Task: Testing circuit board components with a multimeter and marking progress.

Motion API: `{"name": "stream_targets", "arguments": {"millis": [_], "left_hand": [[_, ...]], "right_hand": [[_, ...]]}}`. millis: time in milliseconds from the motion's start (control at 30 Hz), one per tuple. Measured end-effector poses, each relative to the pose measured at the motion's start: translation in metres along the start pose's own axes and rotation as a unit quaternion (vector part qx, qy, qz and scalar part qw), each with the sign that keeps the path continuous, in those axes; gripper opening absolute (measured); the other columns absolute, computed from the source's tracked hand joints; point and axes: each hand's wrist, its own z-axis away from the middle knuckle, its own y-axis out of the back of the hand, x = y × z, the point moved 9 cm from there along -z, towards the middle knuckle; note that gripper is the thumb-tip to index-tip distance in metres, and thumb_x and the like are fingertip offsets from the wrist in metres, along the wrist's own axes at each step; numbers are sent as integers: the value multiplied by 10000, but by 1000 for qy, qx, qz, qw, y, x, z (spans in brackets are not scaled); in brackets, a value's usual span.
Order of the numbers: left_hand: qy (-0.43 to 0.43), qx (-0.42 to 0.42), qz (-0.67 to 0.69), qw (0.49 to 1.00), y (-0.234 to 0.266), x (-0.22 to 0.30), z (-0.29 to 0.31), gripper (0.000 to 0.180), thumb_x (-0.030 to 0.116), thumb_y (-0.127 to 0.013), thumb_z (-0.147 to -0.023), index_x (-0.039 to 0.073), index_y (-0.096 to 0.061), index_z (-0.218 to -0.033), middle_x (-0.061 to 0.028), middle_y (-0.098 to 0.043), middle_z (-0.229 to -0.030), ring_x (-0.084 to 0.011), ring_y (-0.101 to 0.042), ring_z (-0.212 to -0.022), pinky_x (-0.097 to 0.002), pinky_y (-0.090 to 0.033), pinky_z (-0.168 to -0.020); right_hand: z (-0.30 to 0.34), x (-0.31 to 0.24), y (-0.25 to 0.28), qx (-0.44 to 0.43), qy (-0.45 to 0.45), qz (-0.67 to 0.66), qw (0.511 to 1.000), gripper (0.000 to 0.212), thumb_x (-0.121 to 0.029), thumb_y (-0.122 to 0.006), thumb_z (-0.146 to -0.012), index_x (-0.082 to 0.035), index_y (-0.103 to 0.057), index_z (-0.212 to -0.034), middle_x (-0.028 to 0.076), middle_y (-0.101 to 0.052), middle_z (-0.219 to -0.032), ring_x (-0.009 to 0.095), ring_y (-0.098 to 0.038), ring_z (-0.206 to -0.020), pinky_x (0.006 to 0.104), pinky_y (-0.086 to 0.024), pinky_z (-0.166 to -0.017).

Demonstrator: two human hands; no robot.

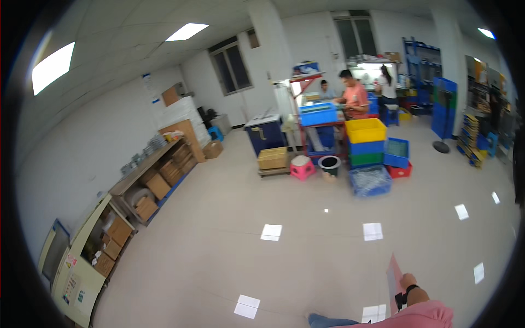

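Observation:
My right hand [407, 281] is low on the right, a dark band round its wrist and a pink sleeve behind it. Its fingers close on the edge of a thin, flat pink sheet [392, 276], perhaps a folder or board, which hangs upright beside my leg. A small dark shape shows against the sheet near my wrist, too unclear to name. My left hand is out of view.
Left, a long shelf [147, 169] of cardboard boxes lines the wall beside a pale cabinet [79, 279]. Ahead stand stacked crates [366, 131], a pink stool [302, 168], a dark bin [330, 164] and a blue cabinet [263, 134]. Several people [355, 98] work at benches beyond.

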Motion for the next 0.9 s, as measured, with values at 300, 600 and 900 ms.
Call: {"name": "stream_targets", "arguments": {"millis": [300,600,900], "left_hand": [[53,167,156,972,181,-11,-65,485,408,-426,-983,57,-480,-1314,-142,-524,-1312,-215,-505,-1196,-401,-426,-972],[43,262,200,943,469,-36,-171,479,405,-428,-983,58,-488,-1308,-146,-528,-1307,-217,-509,-1195,-400,-426,-973],[88,296,190,932,750,-48,-241,474,403,-430,-983,60,-496,-1302,-151,-532,-1302,-219,-512,-1194,-398,-427,-974]], "right_hand": [[-44,-669,-61,-98,354,-28,930,336,-317,-606,-808,-20,-673,-951,228,-668,-958,402,-636,-931,487,-509,-830],[-16,-1052,-114,-130,418,-35,898,405,-367,-529,-818,1,-671,-912,229,-662,-945,401,-632,-917,477,-503,-811],[-116,-1025,-240,-191,279,170,926,292,-153,-486,-928,28,-633,-1104,223,-626,-1134,336,-588,-1072,426,-464,-911]]}}
